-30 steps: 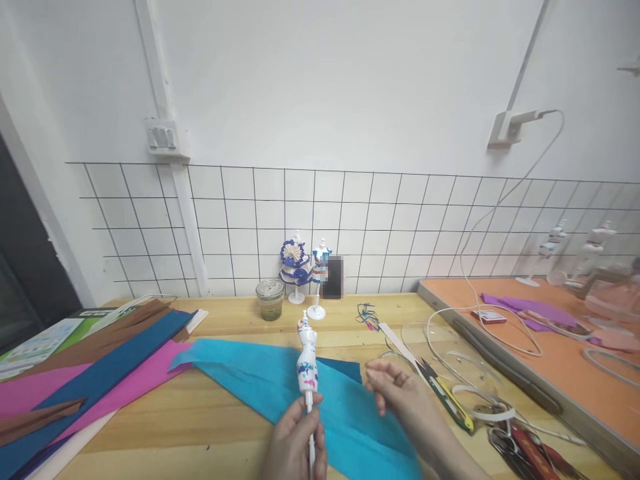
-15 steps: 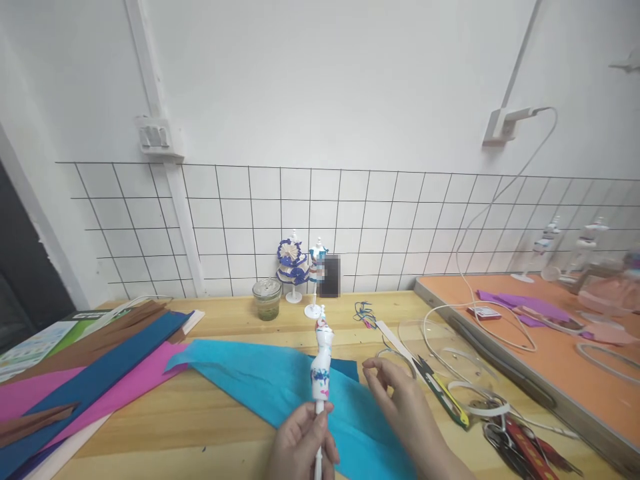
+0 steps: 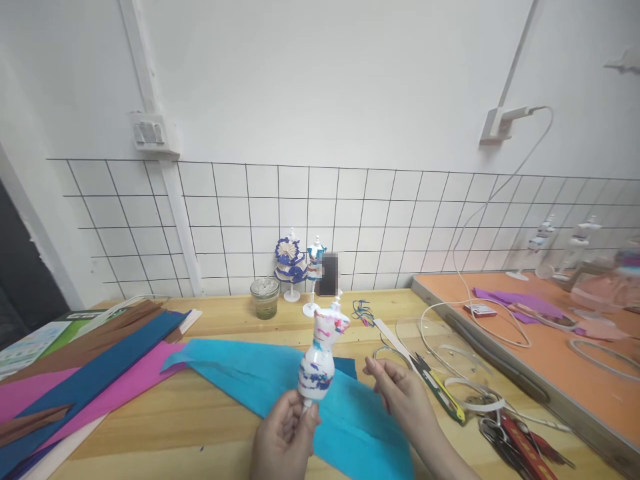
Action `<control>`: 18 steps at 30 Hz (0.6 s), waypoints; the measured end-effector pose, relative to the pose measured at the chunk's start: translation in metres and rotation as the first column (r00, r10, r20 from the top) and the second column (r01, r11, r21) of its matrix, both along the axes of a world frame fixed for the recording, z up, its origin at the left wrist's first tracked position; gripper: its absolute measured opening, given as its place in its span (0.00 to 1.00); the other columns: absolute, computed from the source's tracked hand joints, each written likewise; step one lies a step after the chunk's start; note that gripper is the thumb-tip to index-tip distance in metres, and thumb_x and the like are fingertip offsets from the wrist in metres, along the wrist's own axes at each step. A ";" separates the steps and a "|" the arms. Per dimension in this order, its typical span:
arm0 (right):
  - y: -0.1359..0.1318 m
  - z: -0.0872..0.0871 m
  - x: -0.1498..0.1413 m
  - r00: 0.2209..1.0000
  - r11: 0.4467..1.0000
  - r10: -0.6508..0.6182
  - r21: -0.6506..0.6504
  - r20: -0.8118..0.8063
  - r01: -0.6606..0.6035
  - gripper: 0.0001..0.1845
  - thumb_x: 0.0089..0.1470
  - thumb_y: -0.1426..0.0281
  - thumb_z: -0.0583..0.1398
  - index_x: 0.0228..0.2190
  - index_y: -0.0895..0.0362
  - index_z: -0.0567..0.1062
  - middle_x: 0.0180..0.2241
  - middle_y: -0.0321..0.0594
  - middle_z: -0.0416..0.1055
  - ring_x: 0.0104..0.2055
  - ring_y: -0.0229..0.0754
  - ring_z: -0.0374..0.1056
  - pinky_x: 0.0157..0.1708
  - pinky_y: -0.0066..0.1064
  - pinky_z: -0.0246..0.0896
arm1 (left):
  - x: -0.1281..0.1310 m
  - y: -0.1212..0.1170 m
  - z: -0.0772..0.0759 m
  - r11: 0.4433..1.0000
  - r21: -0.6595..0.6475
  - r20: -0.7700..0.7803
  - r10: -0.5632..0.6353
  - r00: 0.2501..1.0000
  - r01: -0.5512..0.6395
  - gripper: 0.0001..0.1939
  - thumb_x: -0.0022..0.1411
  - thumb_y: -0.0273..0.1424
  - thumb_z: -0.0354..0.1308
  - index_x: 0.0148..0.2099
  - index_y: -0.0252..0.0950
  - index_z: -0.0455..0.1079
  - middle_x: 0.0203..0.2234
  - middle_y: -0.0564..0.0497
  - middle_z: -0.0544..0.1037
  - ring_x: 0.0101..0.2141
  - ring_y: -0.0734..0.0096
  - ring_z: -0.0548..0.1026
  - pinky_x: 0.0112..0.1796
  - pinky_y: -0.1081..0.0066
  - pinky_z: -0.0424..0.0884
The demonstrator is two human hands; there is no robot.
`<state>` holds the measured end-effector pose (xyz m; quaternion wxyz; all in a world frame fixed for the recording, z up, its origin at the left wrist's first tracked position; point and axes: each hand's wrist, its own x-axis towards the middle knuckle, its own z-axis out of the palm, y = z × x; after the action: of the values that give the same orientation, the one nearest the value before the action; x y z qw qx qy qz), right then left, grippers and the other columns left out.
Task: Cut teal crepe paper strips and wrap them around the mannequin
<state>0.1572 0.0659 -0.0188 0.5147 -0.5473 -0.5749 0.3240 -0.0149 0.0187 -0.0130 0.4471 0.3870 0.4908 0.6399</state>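
In my left hand [image 3: 286, 433] is a small white dress-form mannequin [image 3: 316, 383], gripped by its thin stem below the torso. It tilts slightly to the right, and its body is stained with blue, pink and teal marks. My right hand [image 3: 400, 393] hovers to the right of it, apart from the mannequin, with its fingers curled and thumb and forefinger pinched together. Whether anything is between those fingertips cannot be made out. Beneath both hands lies a sheet of turquoise crepe paper [image 3: 240, 367] on the wooden table [image 3: 165, 427].
Folded coloured paper strips [image 3: 110, 373] lie at left. Behind stand a glass jar [image 3: 265, 300], a mannequin with blue and cream ruffles [image 3: 291, 263] and another mannequin [image 3: 314, 260]. On the right are a yellow-green utility knife [image 3: 445, 393], red-handled scissors [image 3: 525, 447], cables and an orange-topped surface [image 3: 480, 297].
My left hand has moved slightly left and turned the mannequin, which now leans right and shows another side. My right hand's fingers have drawn closer together.
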 end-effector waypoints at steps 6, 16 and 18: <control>0.009 0.000 0.013 0.996 0.999 0.020 0.037 -0.084 -0.017 0.25 0.45 0.52 0.59 0.38 0.57 0.74 0.34 0.46 0.77 0.39 0.50 0.71 0.42 0.40 0.64 | -0.011 0.008 -0.002 0.989 -0.037 0.079 0.146 0.986 -0.144 0.23 0.34 0.45 0.67 0.29 0.33 0.73 0.14 0.54 0.72 0.13 0.80 0.58 0.13 0.78 0.55; -0.001 -0.007 -0.008 0.939 0.992 0.129 -0.037 0.318 -0.124 0.17 0.49 0.57 0.57 0.23 0.55 0.77 0.17 0.37 0.74 0.22 0.44 0.70 0.25 0.31 0.63 | -0.011 0.009 -0.003 0.990 -0.075 0.105 0.126 0.986 -0.119 0.21 0.34 0.44 0.68 0.28 0.34 0.74 0.18 0.55 0.72 0.21 0.74 0.66 0.23 0.78 0.64; -0.001 -0.003 -0.003 0.882 0.994 0.101 -0.011 0.460 -0.109 0.17 0.52 0.60 0.54 0.21 0.54 0.76 0.20 0.38 0.74 0.25 0.44 0.69 0.26 0.31 0.59 | -0.014 0.009 -0.004 0.994 -0.068 0.040 0.092 0.995 -0.089 0.20 0.37 0.46 0.66 0.24 0.34 0.73 0.14 0.57 0.66 0.17 0.79 0.59 0.18 0.80 0.58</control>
<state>0.1547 0.0652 -0.0215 0.3499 -0.5726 -0.7116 0.2084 -0.0289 0.0282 -0.0174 0.4408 0.3355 0.5192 0.6508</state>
